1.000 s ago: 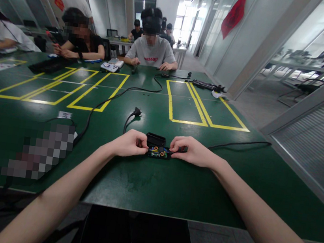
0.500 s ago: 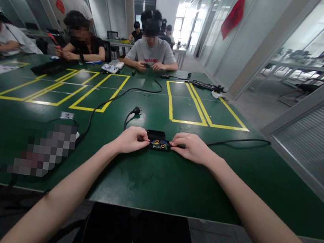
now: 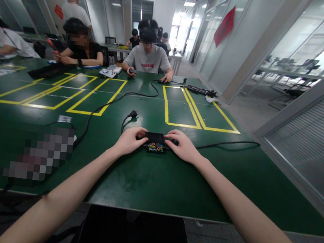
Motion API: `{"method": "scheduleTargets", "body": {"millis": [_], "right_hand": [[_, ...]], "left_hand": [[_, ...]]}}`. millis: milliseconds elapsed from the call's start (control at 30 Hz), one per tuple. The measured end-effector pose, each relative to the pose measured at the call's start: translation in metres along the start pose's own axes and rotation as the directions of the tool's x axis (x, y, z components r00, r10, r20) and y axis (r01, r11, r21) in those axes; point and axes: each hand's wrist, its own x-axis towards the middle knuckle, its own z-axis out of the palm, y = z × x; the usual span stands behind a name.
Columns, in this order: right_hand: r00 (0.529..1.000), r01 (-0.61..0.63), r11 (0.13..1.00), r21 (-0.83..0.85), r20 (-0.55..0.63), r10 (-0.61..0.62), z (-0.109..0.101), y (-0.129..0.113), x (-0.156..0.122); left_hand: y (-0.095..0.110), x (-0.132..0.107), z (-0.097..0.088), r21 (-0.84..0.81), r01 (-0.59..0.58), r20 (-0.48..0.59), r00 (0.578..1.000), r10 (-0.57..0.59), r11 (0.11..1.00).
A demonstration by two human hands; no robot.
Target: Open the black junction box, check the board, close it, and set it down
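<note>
Between my hands lies a small circuit board (image 3: 155, 148) with copper-coloured coils, set in a black casing half on the green table. Right behind it a black cover (image 3: 154, 137) is raised at a tilt. My left hand (image 3: 131, 139) grips the cover's left end between thumb and fingers. At the opposite end my right hand (image 3: 181, 144) pinches the cover the same way. A black cable (image 3: 227, 144) runs out from beneath my right hand. Just beyond my left hand, a black plug (image 3: 133, 113) on a bent cord rests on the table.
The green table (image 3: 130, 181) bears yellow tape outlines (image 3: 182, 125). A blurred-out object (image 3: 41, 153) lies at the left with cables. Across the table a person (image 3: 147, 60) holds a dark item. A black folded stand (image 3: 200, 90) lies at the far right.
Both hands have shifted from the ends of the circuit board casing to the black cover, which now tilts up behind the board. The person opposite has moved their hands apart.
</note>
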Motion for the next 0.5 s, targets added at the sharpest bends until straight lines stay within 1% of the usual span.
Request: {"method": "scheduleTargets", "body": {"millis": [100, 200, 333, 500], "right_hand": [[0.995, -0.102, 0.983, 0.156, 0.019, 0.101, 0.0069, -0.0012, 0.0], [0.981, -0.19, 0.927, 0.323, 0.023, 0.193, 0.0085, -0.0016, 0.0003], [0.967, -0.235, 0.821, 0.521, 0.038, 0.253, 0.0071, 0.0, 0.0005], [0.938, -0.326, 0.727, 0.603, 0.114, 0.327, 0.0061, 0.0018, 0.0002]], "left_hand": [[0.0002, -0.0008, 0.0015, -0.209, 0.052, 0.015, 0.999, -0.05, 0.976], [0.0013, -0.0008, 0.001, -0.314, 0.087, 0.034, 0.996, -0.08, 0.945], [0.0041, 0.0002, -0.0002, -0.374, 0.125, 0.076, 0.992, -0.104, 0.919], [0.0048, 0.0002, 0.0009, -0.386, 0.162, 0.088, 0.986, -0.139, 0.908]]}}
